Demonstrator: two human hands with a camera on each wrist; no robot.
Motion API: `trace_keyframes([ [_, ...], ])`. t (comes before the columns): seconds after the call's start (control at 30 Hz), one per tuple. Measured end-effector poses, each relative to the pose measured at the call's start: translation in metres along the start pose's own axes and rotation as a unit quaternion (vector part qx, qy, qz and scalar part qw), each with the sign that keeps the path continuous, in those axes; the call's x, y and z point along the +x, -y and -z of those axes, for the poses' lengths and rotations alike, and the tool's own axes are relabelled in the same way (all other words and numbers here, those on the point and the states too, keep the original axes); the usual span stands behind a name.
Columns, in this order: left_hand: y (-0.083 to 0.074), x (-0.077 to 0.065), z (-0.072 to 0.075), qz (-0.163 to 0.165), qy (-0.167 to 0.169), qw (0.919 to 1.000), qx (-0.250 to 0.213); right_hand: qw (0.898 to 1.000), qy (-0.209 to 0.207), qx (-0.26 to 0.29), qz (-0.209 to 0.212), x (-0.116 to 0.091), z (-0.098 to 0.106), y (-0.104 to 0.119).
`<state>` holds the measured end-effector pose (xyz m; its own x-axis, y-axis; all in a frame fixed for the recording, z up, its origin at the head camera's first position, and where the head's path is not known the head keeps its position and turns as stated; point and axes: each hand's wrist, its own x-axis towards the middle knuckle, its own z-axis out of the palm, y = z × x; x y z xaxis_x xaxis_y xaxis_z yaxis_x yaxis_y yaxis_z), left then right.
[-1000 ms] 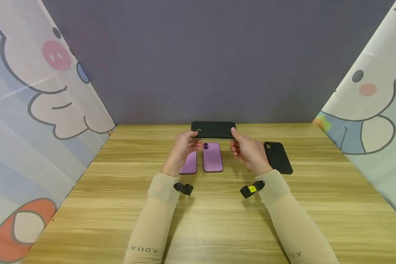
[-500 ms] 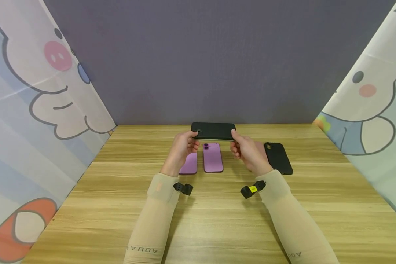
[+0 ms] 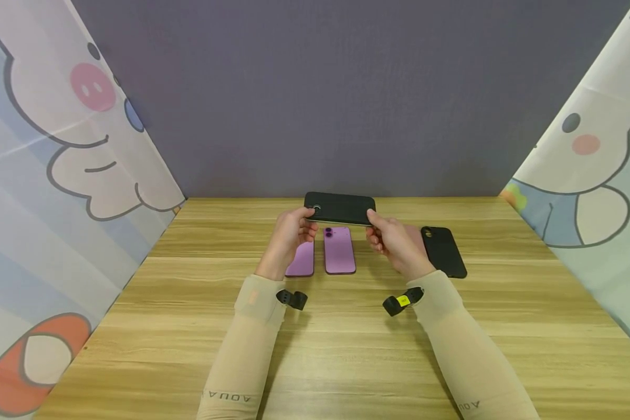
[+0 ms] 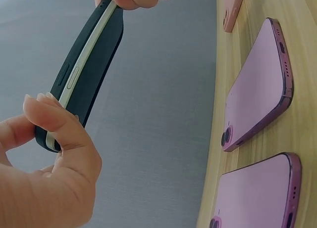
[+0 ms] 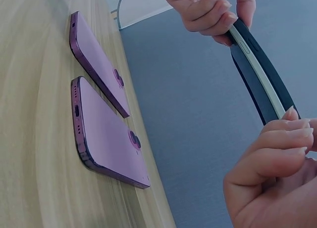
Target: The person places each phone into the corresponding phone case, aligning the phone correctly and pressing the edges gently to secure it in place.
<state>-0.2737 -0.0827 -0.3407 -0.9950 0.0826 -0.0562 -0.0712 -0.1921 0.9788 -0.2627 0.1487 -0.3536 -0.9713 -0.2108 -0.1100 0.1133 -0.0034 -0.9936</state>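
A black phone case (image 3: pixel 341 208) is held sideways above the table, its camera opening at the left end. Along its edge in the left wrist view runs the pale frame of a phone (image 4: pixel 74 77), with the dark screen facing away from the case's back. My left hand (image 3: pixel 290 236) grips the camera end, thumb on the back and fingers beneath. At the other end, my right hand (image 3: pixel 394 239) pinches case and phone between thumb and curled fingers. Both wrist views show the case bowed a little along the phone. Whether the phone sits fully inside cannot be told.
Two purple phones lie on the wooden table: one (image 3: pixel 339 251) below the held case, the other (image 3: pixel 301 261) partly behind my left hand. Right of my right wrist are a pink item (image 3: pixel 415 234), mostly hidden, and another black phone case (image 3: pixel 443 252). A grey wall (image 3: pixel 341 105) stands behind.
The right end of the case and phone has dipped slightly toward me, with my right thumb moving down a little. My left hand keeps nearly the same place. Nothing has been released.
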Motion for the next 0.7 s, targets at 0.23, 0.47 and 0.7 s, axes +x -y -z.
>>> trace_keyframes([
  [0.23,-0.0007,0.0003,0.0004,0.003,-0.001,1.0000,0.002,1.000,0.007,-0.005,-0.006,0.0004,0.0004,-0.0010],
  [0.47,-0.0009,-0.0003,0.0012,0.003,-0.004,1.0000,0.005,1.000,0.019,0.006,-0.012,-0.0007,0.0011,-0.0008],
  [0.7,-0.0015,-0.0012,-0.0009,0.007,-0.001,1.0000,-0.004,0.997,0.012,0.064,-0.028,0.0014,0.0019,-0.0007],
])
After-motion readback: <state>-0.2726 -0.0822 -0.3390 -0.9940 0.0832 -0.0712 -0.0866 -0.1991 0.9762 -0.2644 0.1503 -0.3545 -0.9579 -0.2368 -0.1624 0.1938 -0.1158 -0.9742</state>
